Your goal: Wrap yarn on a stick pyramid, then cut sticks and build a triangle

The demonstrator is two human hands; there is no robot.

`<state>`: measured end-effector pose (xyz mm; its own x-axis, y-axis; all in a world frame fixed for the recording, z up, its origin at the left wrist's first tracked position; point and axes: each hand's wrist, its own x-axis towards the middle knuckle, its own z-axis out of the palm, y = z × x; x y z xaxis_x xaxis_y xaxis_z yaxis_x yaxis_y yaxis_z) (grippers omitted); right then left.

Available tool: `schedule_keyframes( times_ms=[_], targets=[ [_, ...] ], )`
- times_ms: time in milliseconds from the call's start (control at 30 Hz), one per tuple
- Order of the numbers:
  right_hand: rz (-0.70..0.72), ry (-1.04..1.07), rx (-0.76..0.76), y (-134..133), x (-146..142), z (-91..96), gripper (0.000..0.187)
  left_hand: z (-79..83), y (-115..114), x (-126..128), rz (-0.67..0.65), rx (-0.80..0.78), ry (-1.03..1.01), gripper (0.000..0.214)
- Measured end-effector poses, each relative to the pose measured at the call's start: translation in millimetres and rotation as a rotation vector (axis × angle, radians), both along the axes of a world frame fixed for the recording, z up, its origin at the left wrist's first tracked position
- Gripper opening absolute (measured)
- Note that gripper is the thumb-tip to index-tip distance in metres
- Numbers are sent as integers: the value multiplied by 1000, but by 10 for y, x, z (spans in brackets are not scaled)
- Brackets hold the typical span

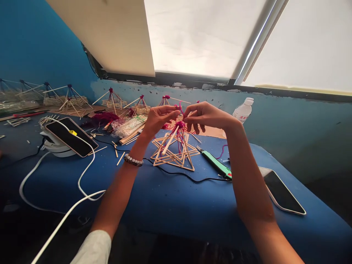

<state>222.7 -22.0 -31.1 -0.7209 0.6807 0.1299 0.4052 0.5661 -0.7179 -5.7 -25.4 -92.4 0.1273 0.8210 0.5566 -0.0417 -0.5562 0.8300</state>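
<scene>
A wooden stick frame (176,156), built of stacked thin sticks in a star-like outline, stands on the blue table in front of me. Magenta yarn (180,125) is wound around its peak, and strands hang down inside. Above that peak, my left hand (162,116) pinches the yarn between thumb and index finger. My right hand (202,115) grips it too, from the right, with its lower fingers loosely curled. A small loop of yarn rises between the two hands. A green utility knife (216,163) lies right of the frame.
Similar stick frames (111,101) line the wall at the back left. A phone (72,136) leans on a white stand with a white cable (86,172). Another phone (283,190) lies at right. A plastic bottle (244,110), loose sticks and a black cord (187,179) are also around.
</scene>
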Motion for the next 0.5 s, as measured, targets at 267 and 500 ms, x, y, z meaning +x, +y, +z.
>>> schedule_keyframes(
  times_ms=[267, 500],
  targets=[
    [86, 28, -120, -151, 95, 123, 40, 168, -180, -239, -157, 2, 137, 20],
    [208, 36, -226, -302, 135, 212, 40, 163, -181, -364, -221, -21, 207, 29]
  ],
)
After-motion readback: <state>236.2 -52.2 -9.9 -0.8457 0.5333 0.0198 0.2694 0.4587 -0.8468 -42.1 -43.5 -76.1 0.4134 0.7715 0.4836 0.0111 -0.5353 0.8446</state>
